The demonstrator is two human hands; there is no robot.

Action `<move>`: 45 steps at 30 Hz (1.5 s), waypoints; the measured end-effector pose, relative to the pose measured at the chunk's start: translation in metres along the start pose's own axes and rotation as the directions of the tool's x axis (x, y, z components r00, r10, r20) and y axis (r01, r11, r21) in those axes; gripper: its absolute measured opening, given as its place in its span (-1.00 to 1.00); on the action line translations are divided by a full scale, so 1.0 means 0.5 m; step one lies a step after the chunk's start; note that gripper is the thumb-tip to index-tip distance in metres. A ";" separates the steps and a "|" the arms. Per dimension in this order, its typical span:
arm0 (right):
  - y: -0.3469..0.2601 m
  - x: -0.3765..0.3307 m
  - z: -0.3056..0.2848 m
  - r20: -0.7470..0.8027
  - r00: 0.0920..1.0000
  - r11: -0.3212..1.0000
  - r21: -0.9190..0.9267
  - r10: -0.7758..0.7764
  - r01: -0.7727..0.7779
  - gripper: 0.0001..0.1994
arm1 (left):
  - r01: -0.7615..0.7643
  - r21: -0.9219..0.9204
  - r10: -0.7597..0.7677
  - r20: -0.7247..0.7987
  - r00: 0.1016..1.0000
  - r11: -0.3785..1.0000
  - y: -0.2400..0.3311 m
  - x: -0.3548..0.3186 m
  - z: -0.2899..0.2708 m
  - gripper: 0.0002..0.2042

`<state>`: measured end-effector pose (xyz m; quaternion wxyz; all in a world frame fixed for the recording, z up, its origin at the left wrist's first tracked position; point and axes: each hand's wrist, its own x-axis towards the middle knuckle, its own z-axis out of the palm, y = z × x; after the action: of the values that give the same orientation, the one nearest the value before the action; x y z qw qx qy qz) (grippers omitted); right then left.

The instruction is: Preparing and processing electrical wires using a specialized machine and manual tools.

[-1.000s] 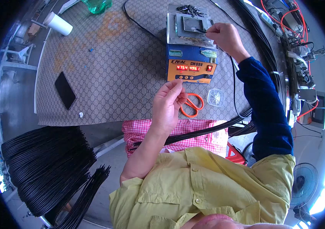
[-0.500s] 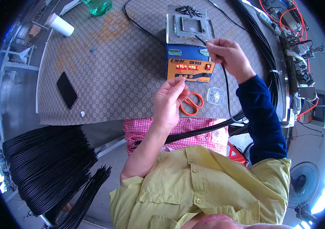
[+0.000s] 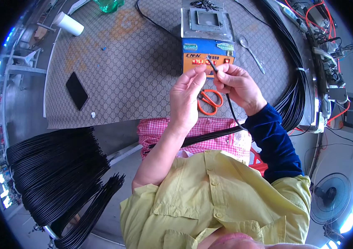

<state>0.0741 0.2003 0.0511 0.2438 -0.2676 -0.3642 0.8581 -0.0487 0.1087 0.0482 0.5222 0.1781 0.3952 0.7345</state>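
Cable: thin, black, held at centre frame just above the lap, its end raised between both hands in front of the orange-and-blue box; the rest runs down to lower right and joins a dark bundle across the pink checked cloth. Right hand: thumb and fingers pinched on the cable just below its tip. Left hand: fingertips meeting at the same tip, seemingly pinching it too. Handling, by judgement: light, flexible, smooth jacket that may slide in a loose pinch; best taken close to the end, where it stays steady; the bare tip looks fine and easily bent. Orange scissors: on the counter directly beneath the hands. Spoon: right of the box. Black flat slab: left on the counter. White cup: upper left. Cable coils: right edge of the counter. Black rod bundles: lower left. Fan: lower right.
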 end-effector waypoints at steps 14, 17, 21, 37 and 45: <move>0.063 -0.029 0.023 -0.013 0.999 0.996 0.084 0.043 -0.041 -0.94 | -0.016 -0.026 0.018 0.051 0.999 1.000 -0.008 -0.013 -0.013 -0.85; 0.080 -0.032 0.026 0.000 1.000 0.997 0.068 0.029 -0.029 -0.92 | 0.002 -0.004 -0.002 0.035 0.999 1.000 -0.007 -0.021 -0.025 -0.86; 0.088 -0.040 0.031 -0.120 0.989 0.996 0.011 0.090 -0.089 -0.88 | -0.004 -0.018 0.005 0.042 0.999 1.000 -0.003 -0.027 -0.038 -0.88; 0.180 -0.008 -0.059 0.268 0.876 -0.098 -0.963 -0.400 0.250 -0.86 | 0.290 -0.205 -0.285 0.056 0.957 0.935 0.001 -0.036 -0.077 -0.83; 0.100 -0.027 -0.042 -0.080 0.997 0.769 -0.637 0.006 -0.056 -0.63 | 0.223 -0.039 -0.225 -0.046 0.973 0.974 0.008 -0.044 -0.076 -0.85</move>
<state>0.0863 0.1717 0.0044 0.1375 -0.3715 -0.6202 0.6770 -0.0681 0.0731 0.0312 0.5946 0.1052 0.4132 0.6816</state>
